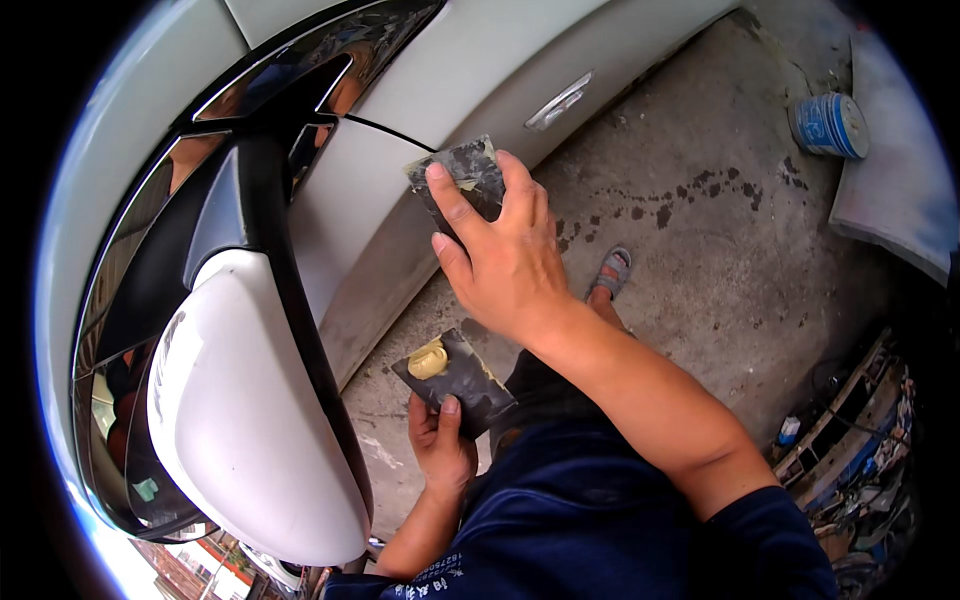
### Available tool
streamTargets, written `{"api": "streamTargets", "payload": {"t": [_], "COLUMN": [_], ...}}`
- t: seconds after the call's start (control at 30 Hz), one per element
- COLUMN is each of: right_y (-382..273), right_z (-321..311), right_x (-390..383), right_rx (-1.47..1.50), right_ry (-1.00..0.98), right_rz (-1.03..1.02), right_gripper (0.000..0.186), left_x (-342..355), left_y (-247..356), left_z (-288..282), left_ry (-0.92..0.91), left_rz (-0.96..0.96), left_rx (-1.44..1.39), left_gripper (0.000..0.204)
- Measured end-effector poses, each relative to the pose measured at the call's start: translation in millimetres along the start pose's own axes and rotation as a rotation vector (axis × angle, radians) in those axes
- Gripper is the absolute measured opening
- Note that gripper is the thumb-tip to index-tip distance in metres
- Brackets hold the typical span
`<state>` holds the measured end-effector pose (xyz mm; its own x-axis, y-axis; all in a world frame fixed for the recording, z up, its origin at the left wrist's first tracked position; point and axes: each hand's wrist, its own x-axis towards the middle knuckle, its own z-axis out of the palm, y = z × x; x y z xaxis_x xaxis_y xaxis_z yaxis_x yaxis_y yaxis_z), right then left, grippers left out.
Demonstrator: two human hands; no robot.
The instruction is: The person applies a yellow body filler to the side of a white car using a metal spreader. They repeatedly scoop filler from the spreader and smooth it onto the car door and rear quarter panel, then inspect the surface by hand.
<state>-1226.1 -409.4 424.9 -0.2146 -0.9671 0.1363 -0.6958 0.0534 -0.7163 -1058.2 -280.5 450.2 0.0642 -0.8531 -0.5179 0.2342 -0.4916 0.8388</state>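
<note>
My right hand (505, 240) grips a thin, dark, putty-stained spreader (472, 160), raised in front of the white car's body (395, 200) beside the lower door panel. My index finger lies on its face; whether the blade touches the car cannot be told. Lower down, my left hand (440, 455) holds a dark square board (460, 390) by its bottom edge, thumb on top, with a dollop of beige putty (428, 356) on it. The white side mirror (250, 410) is just left of that hand.
A blue-labelled bucket (822, 124) stands by a pale panel (890, 200) at the right. Debris and a wooden frame (840, 430) lie at the lower right. My sandalled foot (610, 275) rests on the stained concrete floor (700, 290). A chrome handle (560, 100) is on the door.
</note>
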Motion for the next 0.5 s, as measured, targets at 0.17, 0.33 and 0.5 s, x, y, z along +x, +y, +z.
{"api": "streamTargets", "payload": {"t": [0.17,0.33,0.5], "right_y": [-1.4,4.0,2.0], "right_z": [-3.2,-10.8,-0.3], "right_x": [-7.0,-1.0,-0.5], "right_rx": [0.049,0.083,0.107], "right_ry": [-0.008,0.043,0.011], "right_rz": [-0.007,0.025,0.001], "right_gripper": [0.059,0.059,0.057], "left_x": [2.7,2.9,3.2], "left_y": [1.4,4.6,3.2], "left_z": [-0.3,1.2,2.4], "left_ry": [0.002,-0.005,0.007], "left_rz": [-0.006,-0.012,-0.030], "left_rx": [-0.016,-0.025,-0.023], "left_gripper": [0.042,0.042,0.043]}}
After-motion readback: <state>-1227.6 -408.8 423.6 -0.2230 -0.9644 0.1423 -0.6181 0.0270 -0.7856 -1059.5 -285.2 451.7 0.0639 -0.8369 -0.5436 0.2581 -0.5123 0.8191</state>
